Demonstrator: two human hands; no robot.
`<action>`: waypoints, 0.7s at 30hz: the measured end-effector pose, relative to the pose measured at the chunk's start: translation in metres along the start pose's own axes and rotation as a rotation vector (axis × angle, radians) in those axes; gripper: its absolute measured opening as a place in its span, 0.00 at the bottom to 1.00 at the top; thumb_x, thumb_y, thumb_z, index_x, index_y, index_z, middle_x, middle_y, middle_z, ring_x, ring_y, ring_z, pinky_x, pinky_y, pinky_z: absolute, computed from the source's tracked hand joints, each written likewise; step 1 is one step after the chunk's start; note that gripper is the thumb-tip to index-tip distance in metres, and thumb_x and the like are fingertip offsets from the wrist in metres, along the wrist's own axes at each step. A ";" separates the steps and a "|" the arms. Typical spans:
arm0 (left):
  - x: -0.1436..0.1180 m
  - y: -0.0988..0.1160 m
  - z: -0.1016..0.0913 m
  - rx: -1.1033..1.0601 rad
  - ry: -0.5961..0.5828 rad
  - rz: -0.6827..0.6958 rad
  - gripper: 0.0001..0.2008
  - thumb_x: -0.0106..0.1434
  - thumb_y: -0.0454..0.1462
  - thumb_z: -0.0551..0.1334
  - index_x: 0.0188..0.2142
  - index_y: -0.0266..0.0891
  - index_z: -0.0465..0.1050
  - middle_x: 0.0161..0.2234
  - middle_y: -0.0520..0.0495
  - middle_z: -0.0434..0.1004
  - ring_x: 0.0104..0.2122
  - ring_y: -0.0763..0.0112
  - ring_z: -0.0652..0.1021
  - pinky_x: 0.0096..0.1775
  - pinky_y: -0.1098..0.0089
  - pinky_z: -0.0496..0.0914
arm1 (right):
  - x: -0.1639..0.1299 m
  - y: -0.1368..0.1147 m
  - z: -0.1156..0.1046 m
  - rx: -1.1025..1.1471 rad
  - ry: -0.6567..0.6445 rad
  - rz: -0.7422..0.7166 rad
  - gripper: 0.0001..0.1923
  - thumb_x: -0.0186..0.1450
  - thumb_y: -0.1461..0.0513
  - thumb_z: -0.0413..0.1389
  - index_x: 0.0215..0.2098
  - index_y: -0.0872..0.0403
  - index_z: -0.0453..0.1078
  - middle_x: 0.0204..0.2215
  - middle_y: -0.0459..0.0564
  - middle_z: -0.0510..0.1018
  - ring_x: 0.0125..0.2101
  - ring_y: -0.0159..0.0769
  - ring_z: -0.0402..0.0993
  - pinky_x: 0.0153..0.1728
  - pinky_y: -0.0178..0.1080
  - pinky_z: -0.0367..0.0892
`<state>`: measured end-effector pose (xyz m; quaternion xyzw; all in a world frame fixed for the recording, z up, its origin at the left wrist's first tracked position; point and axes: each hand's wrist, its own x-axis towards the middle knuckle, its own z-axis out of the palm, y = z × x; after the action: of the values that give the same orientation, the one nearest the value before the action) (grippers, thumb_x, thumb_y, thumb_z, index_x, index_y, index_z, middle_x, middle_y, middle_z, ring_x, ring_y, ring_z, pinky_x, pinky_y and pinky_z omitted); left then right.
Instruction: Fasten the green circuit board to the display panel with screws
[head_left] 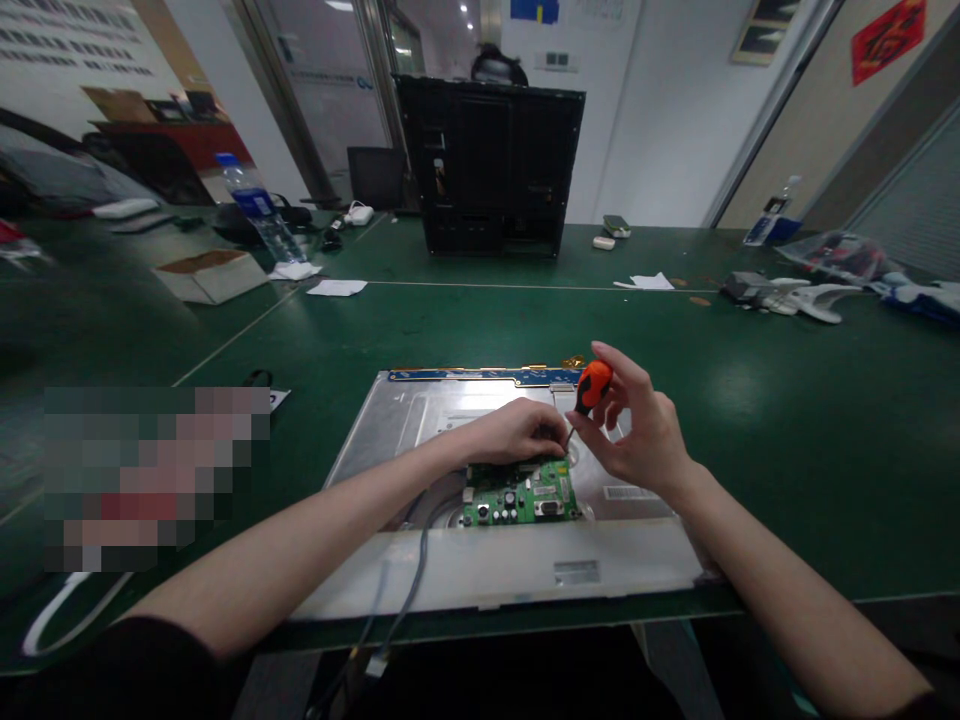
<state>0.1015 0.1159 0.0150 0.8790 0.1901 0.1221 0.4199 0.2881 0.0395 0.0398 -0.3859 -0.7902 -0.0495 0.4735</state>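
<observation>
My right hand (pixel 645 435) pinches the orange handle of a screwdriver (pixel 591 392) between thumb and fingers, closed firmly on it. The tool's long axis runs on a slant, handle up and to the right, thin shaft down and to the left, tip pointing at the far edge of the green circuit board (pixel 523 492). My left hand (pixel 517 432) rests curled on that same edge, fingers drawn together; whether they pinch a screw or only steady the board I cannot tell, since the fingertips are hidden. The board lies on the silver back of a flat panel (pixel 420 410), face down on the green table (pixel 787 400), near its front edge. Step in hand, as I judge it: working a screw at the board's far edge. The next move calls for keeping the tip seated and the shaft in line with the screw. A grey cable (pixel 409 590) trails off the front.
</observation>
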 end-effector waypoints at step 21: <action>-0.001 0.004 -0.001 0.013 -0.005 -0.002 0.03 0.63 0.30 0.65 0.37 0.34 0.77 0.32 0.49 0.78 0.33 0.69 0.76 0.37 0.72 0.67 | -0.002 0.005 0.003 0.061 0.000 0.043 0.39 0.63 0.66 0.56 0.68 0.47 0.45 0.27 0.39 0.74 0.19 0.28 0.69 0.17 0.30 0.66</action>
<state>0.1013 0.1140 0.0194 0.8818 0.1909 0.1183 0.4147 0.2903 0.0429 0.0350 -0.3881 -0.7830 -0.0150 0.4859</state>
